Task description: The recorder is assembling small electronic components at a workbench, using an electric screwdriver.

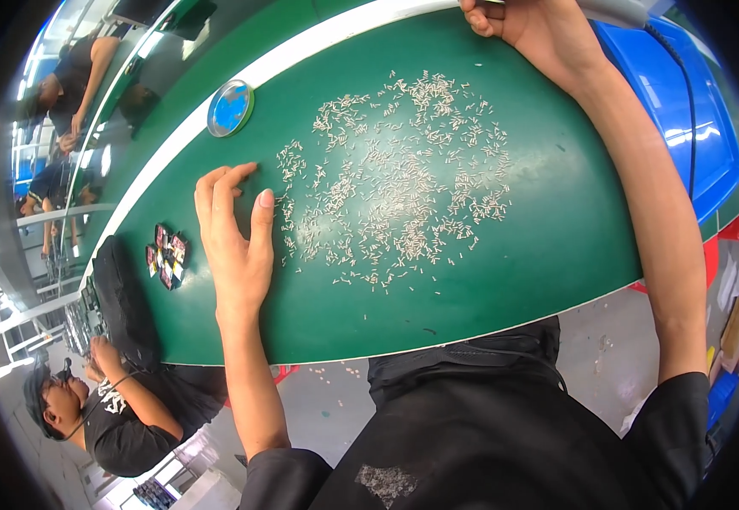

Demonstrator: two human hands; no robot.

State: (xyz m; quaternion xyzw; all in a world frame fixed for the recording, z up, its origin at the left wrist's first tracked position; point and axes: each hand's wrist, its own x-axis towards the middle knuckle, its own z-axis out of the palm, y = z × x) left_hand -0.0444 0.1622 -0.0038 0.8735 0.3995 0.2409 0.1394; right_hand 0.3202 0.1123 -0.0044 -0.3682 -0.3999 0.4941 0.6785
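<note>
Many small pale rod-shaped pieces [403,183] lie scattered over the green tabletop [557,246]. My left hand [238,238] rests just left of them, fingers bent but apart, holding nothing. Its thumb is beside the outermost pieces. At the far edge of the view is my right hand [531,30], beyond the scattered pieces and partly cut off. Its fingers are curled; what they hold, if anything, is mostly out of the picture. A round shallow dish [231,109] with a blue inside sits at the far left of the pieces.
A blue plastic tray [684,110] and a dark cable [691,127] are at the right. Small dark packets [167,255] and a black bag [123,297] lie at the left. A grey object [616,10] is beside my right hand. A co-worker [123,416] sits at the left.
</note>
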